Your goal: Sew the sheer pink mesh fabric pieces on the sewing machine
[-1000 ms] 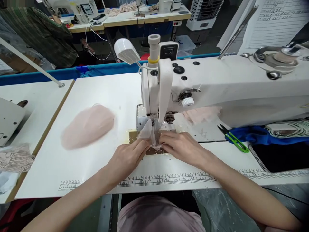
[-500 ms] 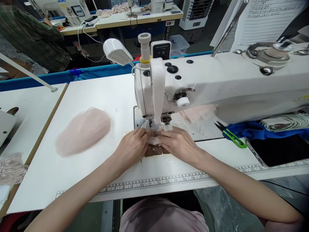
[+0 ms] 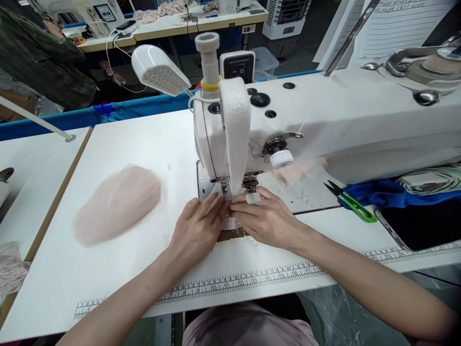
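A small piece of sheer, whitish fabric (image 3: 230,223) lies under the needle area of the white sewing machine (image 3: 223,139). My left hand (image 3: 200,226) rests palm down at the left of the needle, its fingers stretched out over the fabric's edge. From the right, my right hand (image 3: 268,218) grips the fabric close to the presser foot, with fingers bent together and the fingertips partly hidden. Both hands nearly meet just in front of the foot. A folded pale pink sheer piece (image 3: 118,204) lies on the white table (image 3: 173,144) to the left.
Green thread snips (image 3: 355,204) and a phone (image 3: 421,223) lie right of my hand, near a blue cloth (image 3: 385,192). A printed ruler (image 3: 230,283) runs along the front edge. More pink fabric (image 3: 298,170) sits under the machine arm. Across the way, a person's sleeve (image 3: 43,62) shows.
My left hand has flattened from a pinch at the fabric, its fingers now stretched out. The fabric lies lower and nearer to me. The view has shifted slightly closer to the machine.
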{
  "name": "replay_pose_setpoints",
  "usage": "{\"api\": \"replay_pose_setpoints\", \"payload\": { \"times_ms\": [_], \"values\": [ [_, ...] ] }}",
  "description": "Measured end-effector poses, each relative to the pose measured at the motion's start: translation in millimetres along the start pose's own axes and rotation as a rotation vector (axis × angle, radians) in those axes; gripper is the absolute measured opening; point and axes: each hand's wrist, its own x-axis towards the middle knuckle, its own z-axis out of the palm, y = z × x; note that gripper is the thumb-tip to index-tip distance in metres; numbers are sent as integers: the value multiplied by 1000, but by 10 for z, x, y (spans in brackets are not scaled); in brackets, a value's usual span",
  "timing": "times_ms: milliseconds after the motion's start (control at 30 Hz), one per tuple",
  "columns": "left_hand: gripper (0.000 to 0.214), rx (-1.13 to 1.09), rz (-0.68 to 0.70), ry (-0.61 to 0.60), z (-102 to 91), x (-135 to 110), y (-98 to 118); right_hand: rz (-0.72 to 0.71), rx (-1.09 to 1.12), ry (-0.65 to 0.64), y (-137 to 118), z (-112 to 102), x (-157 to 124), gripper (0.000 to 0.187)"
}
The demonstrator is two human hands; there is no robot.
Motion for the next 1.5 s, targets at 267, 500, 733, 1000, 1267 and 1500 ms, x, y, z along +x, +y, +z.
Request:
{"api": "replay_pose_setpoints", "payload": {
  "times_ms": [267, 500, 733, 1000, 1267, 1500],
  "values": [
    [32, -45, -4, -34, 38, -44, -8, -5, -5, 35, -7, 26, -1, 25],
    [30, -72, -6, -3, 48, -36, -10, -25, -37, 65, -20, 22, 11, 25],
    [34, -54, -29, -24, 67, -36, 3, -26, -44, 73, -19, 25, 12, 23],
    [34, -53, -30, -42, 76, -43, 11, -14, -47, 53, -15, 50, 0, 23],
    [37, -73, -22, -44, 94, -55, -2, -13, -45, 31, -12, 61, -14, 22],
    [36, -51, -16, -47, 73, -42, 2, -14, -45, 43, -22, 61, -9, 25]
  ]
}}
